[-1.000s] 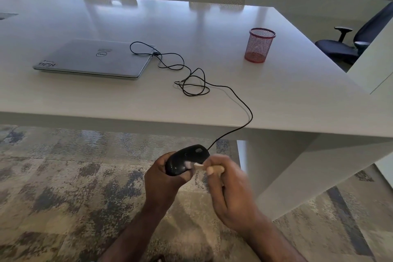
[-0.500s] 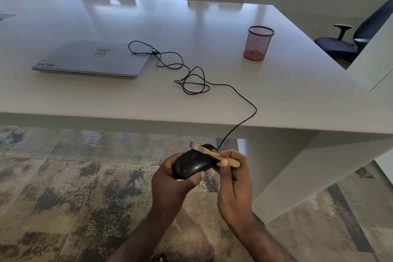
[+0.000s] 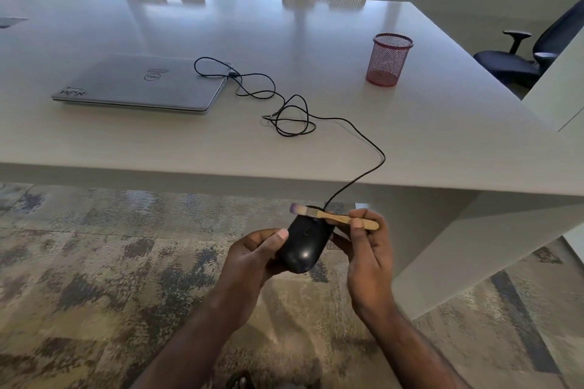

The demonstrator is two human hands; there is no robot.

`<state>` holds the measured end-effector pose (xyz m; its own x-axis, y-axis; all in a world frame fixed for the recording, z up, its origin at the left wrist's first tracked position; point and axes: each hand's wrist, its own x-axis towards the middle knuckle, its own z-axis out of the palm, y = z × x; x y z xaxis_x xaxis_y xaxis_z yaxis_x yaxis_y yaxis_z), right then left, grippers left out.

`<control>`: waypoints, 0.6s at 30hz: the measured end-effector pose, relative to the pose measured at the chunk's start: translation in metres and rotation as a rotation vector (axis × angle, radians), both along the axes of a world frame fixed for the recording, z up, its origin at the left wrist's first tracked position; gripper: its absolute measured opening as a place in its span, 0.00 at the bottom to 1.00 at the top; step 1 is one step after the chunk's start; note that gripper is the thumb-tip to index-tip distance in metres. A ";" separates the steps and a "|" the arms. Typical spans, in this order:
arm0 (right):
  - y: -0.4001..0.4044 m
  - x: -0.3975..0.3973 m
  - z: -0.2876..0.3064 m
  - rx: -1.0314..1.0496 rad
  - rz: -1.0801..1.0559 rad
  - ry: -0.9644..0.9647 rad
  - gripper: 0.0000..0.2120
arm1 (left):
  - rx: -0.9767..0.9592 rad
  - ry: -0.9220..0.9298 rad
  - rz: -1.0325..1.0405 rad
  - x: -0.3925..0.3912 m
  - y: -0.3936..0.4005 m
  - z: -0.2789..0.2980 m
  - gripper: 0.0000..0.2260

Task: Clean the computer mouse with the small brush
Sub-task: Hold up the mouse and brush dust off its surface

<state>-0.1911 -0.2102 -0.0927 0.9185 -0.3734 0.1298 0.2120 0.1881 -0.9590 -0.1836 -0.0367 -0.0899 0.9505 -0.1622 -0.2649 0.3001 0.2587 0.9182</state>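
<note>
I see my left hand (image 3: 252, 259) gripping the black computer mouse (image 3: 305, 241) in the air below the tabletop (image 3: 426, 123) edge. My right hand (image 3: 366, 249) pinches the small brush (image 3: 335, 217), laid across the mouse's far end, bristles pointing left. Its cable (image 3: 357, 133) trails up onto the tabletop.

Two bare forearms, no sleeves, short fingernails
</note>
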 end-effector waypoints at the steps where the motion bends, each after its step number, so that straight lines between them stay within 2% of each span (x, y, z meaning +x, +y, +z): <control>1: 0.000 0.001 0.000 0.000 0.014 0.001 0.08 | 0.007 0.020 -0.019 0.002 0.002 0.001 0.13; 7: 0.002 0.007 0.000 -0.033 0.079 0.019 0.09 | 0.029 0.161 -0.120 0.014 0.006 0.004 0.20; 12: 0.004 0.008 0.005 -0.030 0.132 0.017 0.08 | 0.024 0.222 -0.155 0.018 0.008 0.001 0.20; 15: 0.001 0.010 0.006 -0.076 0.088 -0.003 0.11 | 0.016 0.241 -0.145 0.019 0.009 -0.003 0.20; 18: -0.007 0.011 0.006 -0.175 0.029 -0.059 0.09 | -0.032 0.270 -0.116 0.019 0.011 -0.007 0.21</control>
